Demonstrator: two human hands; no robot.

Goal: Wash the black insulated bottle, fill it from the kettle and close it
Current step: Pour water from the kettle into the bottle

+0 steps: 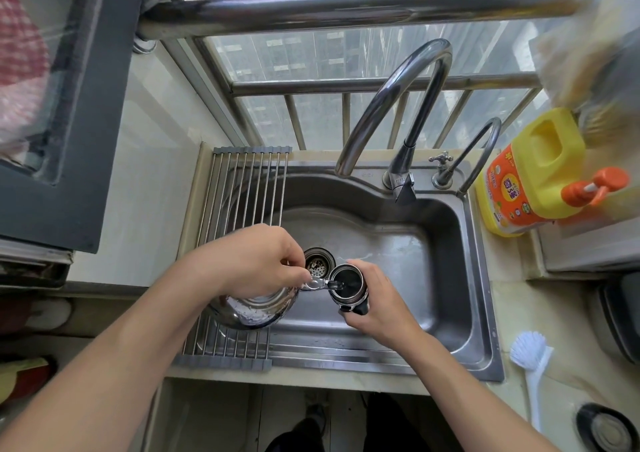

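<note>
Kettle of polished, rounded stainless steel (254, 307) hangs tilted over the steel sink basin (446, 254), its handle hidden inside the closed left hand (256, 261), whose fingers curl tight over the top. Just right of that grip the kettle's short spout (317, 283) reaches to the open mouth of the black insulated bottle (346, 287), the tip over the dark opening; whether water is running cannot be made out. The right hand (375, 301) wraps firmly around the bottle's body from the right and below, holding it roughly upright above the basin, beside the round drain strainer (318, 264). Most of the bottle's wall is covered by those fingers, and its lid is not to be seen. Under the left grip lies a roll-up rack of steel rods with grey end strips (239, 188). Beyond both hands rises the curved chrome tap (398, 98). Far right of the right grip stands a yellow detergent jug with an orange label and orange pump (530, 174); the label's printing is too small to read. Nearer, a white long-handled brush (531, 361) lies on the counter.
</note>
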